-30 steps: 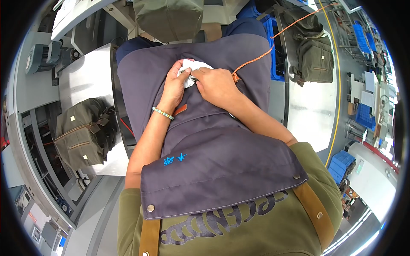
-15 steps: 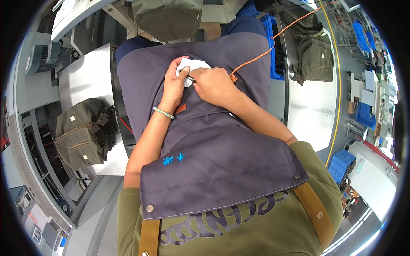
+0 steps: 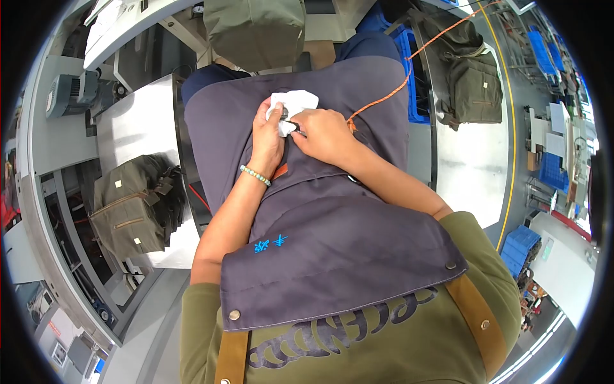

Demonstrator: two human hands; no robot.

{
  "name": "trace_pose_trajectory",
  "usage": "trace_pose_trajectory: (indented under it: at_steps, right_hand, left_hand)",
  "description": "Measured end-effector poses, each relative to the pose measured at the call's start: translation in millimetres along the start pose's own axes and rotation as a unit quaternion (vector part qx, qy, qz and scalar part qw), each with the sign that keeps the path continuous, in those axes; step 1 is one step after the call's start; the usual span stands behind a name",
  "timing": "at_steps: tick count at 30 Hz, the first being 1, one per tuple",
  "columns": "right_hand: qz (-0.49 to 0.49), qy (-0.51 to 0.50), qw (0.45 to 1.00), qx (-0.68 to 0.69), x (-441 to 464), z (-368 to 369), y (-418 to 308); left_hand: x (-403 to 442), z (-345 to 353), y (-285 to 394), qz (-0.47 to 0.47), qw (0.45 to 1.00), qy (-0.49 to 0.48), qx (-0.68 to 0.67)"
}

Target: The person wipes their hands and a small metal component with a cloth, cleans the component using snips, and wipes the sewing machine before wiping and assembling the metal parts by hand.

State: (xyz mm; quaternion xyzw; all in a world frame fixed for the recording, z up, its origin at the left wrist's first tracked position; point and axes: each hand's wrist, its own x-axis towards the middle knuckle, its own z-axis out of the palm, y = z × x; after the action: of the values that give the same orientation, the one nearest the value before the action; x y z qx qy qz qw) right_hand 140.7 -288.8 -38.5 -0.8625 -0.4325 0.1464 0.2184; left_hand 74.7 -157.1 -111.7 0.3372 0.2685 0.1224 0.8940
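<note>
Over the lap, my left hand [image 3: 267, 137] is closed, pinching a crumpled white piece [image 3: 298, 101] that looks like cloth or soft paper. A small grey, shiny part shows by the left thumb. My right hand [image 3: 327, 136] is closed just beside it, with a small dark metal tool [image 3: 297, 128] poking from the fingers toward the white piece. Most of that tool is hidden in the palm. An orange cord [image 3: 382, 97] runs from behind the right hand up to the upper right; whether it is tied to the tool cannot be seen.
A dark apron [image 3: 224, 121] covers the lap. Olive backpacks lie on a metal table at left [image 3: 131, 208] and one at right [image 3: 476, 89]. Another olive bag [image 3: 256, 32] hangs ahead at the machine. Blue crates [image 3: 416, 77] stand beside the right knee.
The white piece is spread wider above the hands. My right fingers have drawn slightly back from the left thumb, so the dark tool and a grey part now show. The view has shifted slightly.
</note>
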Motion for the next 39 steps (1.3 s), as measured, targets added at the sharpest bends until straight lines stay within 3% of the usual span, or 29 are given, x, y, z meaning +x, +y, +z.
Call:
trace_pose_trajectory:
  at_steps: [8, 20, 22, 39]
  right_hand:
    - [0.068, 0.037, 0.991, 0.113, -1, -10, 0]
    - [0.011, 0.076, 0.992, 0.105, -2, 3, 1]
    - [-0.010, 0.086, 0.995, 0.052, -2, 5, 1]
    - [-0.035, 0.080, 0.996, -0.014, -4, 6, -2]
  left_hand:
    - [1, -7, 2, -0.011, 0.999, -0.007, -0.039]
    - [-1, -4, 2, -0.013, 0.999, -0.011, -0.038]
    - [0, -4, 2, -0.012, 0.999, -0.015, -0.037]
    - [2, -4, -4, 0.008, 0.999, 0.031, -0.019]
